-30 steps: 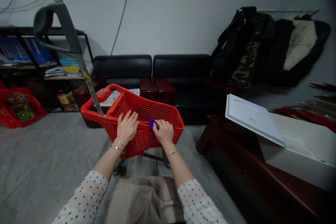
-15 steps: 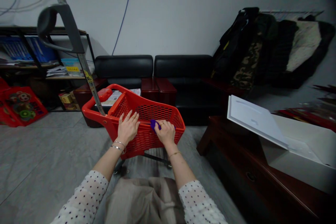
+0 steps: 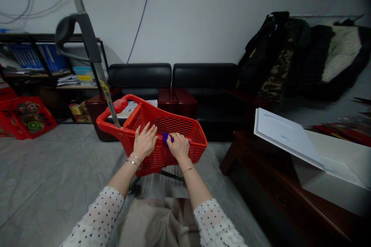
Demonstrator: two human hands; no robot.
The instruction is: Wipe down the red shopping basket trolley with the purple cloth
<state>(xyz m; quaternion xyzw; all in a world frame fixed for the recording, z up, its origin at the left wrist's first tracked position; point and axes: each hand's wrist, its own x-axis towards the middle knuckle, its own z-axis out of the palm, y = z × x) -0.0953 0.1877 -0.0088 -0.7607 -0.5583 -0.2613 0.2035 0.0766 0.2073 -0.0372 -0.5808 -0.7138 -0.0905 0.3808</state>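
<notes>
Cloth (image 3: 165, 138) at near edge of the cart (image 3: 162, 165); work seemingly unfinished
Left hand (image 3: 145, 142) spread on cart; right hand (image 3: 179, 148) clutching cloth; amount left unclear

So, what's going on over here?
A person is busy with a red shopping cart. Their right hand holds a purple cloth at the near rim of the cart, while the left hand, fingers spread, rests on that same side, closer to the handle. Black seats stand behind, and an open white box sits on a wooden table at the right.
</notes>
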